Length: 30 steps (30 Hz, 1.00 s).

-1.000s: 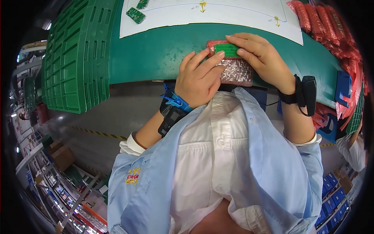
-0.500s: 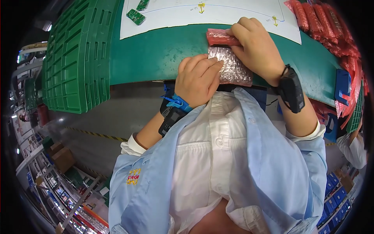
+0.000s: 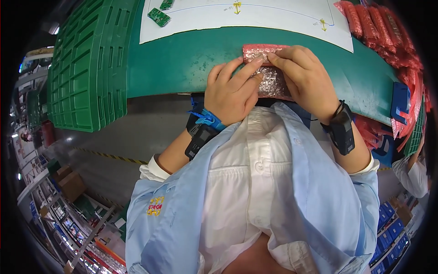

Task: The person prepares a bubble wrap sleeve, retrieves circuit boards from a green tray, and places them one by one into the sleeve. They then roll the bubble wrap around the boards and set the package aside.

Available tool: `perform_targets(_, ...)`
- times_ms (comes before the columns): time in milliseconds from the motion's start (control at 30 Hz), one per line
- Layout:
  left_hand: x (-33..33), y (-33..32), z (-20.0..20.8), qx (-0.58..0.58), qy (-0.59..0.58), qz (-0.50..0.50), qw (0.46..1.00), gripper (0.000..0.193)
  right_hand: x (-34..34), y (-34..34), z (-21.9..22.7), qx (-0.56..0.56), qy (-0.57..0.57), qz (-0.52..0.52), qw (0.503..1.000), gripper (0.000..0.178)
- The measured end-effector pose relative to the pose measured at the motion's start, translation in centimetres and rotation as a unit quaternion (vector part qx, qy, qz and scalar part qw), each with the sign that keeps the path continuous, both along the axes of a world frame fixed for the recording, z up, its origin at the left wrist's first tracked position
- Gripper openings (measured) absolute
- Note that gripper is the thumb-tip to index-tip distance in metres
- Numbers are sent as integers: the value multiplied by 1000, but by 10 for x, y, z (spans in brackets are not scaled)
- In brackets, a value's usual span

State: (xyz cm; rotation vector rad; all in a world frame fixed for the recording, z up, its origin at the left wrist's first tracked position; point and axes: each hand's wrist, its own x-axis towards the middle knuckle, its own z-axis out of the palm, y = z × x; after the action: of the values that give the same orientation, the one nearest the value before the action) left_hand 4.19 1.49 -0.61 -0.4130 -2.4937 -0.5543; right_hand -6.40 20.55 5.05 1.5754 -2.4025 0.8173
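Observation:
A bubble-wrap bag (image 3: 274,85) lies on the green tabletop close to my body, its far end folded over as a reddish flap (image 3: 255,52). My left hand (image 3: 230,89) grips the bag's left side, fingertips pressed on the flap's lower edge. From the other side, my right hand (image 3: 306,77) pinches the flap with thumb and forefinger, close to the left fingertips. Its palm covers the bag's right part. Whatever the bag contains is hidden.
A stack of green plastic crates (image 3: 77,68) stands at the left. Two green circuit boards (image 3: 159,17) rest by a white sheet (image 3: 200,20) with drawn lines. Red bubble-wrap bags (image 3: 372,25) are heaped at the far right, near a blue holder (image 3: 400,102). Another person's arm shows at the right edge.
My right hand has come nearer to me, bringing the reddish flap down over the bag. My left fingertips have shifted up onto the flap's edge.

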Motion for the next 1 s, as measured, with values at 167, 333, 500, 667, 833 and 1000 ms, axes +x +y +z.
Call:
perform_targets(167, 2, 1, -2, 9, -11, -9, 1000, 23, -10, 15, 1, -105, -130, -69, 984, 24)
perform_targets(333, 1, 1, -1, 11, -15, -10, 1000, 22, -12, 17, -1, -159, -240, -166, 943, 23)
perform_targets(500, 1, -1, 10, 9, -39, -4, 999, 20, 4, -1, -7, -78, -74, -94, 990, 24)
perform_targets(667, -10, -17, 39, 14, -89, -51, 995, 20, 4, -2, -13, -101, -55, -119, 986, 22)
perform_targets(833, -65, -100, 37, 8, 45, 225, 973, 30, 6, -4, -12, -92, -76, -126, 985, 21)
perform_targets(1000, -83, -145, 27, -81, -52, 383, 919, 37, 7, -5, -12, -94, -72, -133, 984, 21)
